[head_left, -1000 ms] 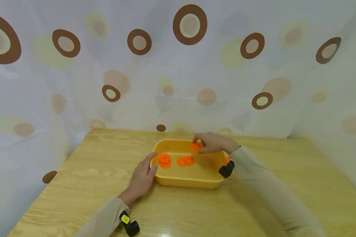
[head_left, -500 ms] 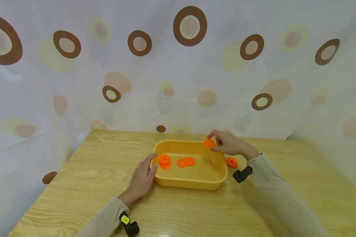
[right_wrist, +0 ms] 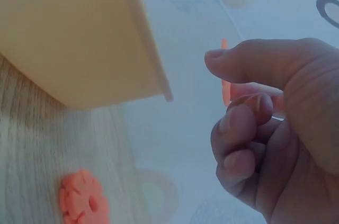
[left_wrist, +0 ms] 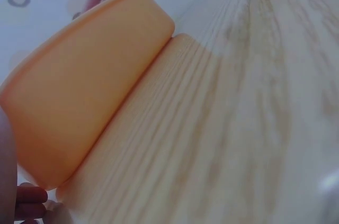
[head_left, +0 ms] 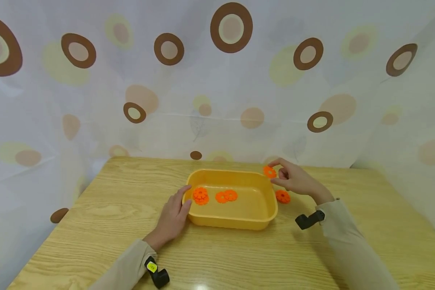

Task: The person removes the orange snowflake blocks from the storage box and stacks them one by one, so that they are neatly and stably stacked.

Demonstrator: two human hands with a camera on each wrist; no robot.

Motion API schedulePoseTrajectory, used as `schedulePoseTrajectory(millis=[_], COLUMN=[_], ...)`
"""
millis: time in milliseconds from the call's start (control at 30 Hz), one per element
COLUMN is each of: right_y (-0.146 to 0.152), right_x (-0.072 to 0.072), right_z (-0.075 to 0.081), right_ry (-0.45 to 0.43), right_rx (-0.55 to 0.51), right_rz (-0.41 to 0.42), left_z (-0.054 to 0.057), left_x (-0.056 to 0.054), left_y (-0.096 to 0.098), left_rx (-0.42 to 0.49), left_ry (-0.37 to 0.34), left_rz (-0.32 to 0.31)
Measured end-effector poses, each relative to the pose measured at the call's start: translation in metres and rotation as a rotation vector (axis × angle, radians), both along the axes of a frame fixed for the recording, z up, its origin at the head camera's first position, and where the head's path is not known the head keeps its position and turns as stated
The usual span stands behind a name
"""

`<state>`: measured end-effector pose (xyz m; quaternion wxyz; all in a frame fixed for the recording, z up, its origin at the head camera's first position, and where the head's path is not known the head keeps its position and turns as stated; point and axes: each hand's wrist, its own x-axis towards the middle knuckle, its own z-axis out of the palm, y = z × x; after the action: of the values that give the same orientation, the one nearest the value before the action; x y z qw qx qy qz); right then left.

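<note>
A yellow plastic basin (head_left: 235, 222) sits on the table. My left hand (head_left: 172, 215) holds its left end, with thumb and index finger at the rim; in the left wrist view the basin's wall hides much of the grip. My right hand (head_left: 299, 181) is raised beyond the basin's far right corner. Between thumb and index finger it pinches an orange notched disc (head_left: 270, 172), seen edge-on in the right wrist view. Inside the basin lie a small pile of orange discs (head_left: 201, 195) at the left and two overlapping discs (head_left: 226, 196) near the middle.
Stacked orange discs (right_wrist: 85, 197) lie on the table (head_left: 217, 257) just outside the basin's right end. A patterned white sheet (head_left: 217, 92) hangs behind the table's far edge. Each wrist carries a black camera mount (head_left: 309, 219).
My right hand has moved right, carrying the pinched disc from above the basin to outside its far right corner. The stacked discs beside the basin have come into fuller view. My left hand stays put.
</note>
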<state>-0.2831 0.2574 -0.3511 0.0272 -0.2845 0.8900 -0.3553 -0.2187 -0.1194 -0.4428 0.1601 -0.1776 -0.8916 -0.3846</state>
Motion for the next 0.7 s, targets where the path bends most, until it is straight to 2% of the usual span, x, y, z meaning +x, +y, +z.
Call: schedulePoseTrajectory(millis=[200,433,567,700], right_y=[0.014,0.029,0.035,0.039], right_x=[0.002,0.008,0.005,0.002], right_z=[-0.008,-0.021,-0.022,-0.024], right_ry=[-0.059,-0.118,-0.161,-0.162], right_rx=[-0.027,-0.082,-0.085,-0.042], right_rz=[-0.032,-0.027,-0.028,-0.032], left_z=[-0.001,-0.007,-0.004,0.001], left_x=[-0.001,0.002,0.002,0.001], left_y=[0.001,0.004,0.003,0.001], left_rx=[0.020,0.029,0.035,0.033], left_ry=[0.031,-0.003,0.002,-0.009], left_rz=[0.003,0.000,-0.001,-0.011])
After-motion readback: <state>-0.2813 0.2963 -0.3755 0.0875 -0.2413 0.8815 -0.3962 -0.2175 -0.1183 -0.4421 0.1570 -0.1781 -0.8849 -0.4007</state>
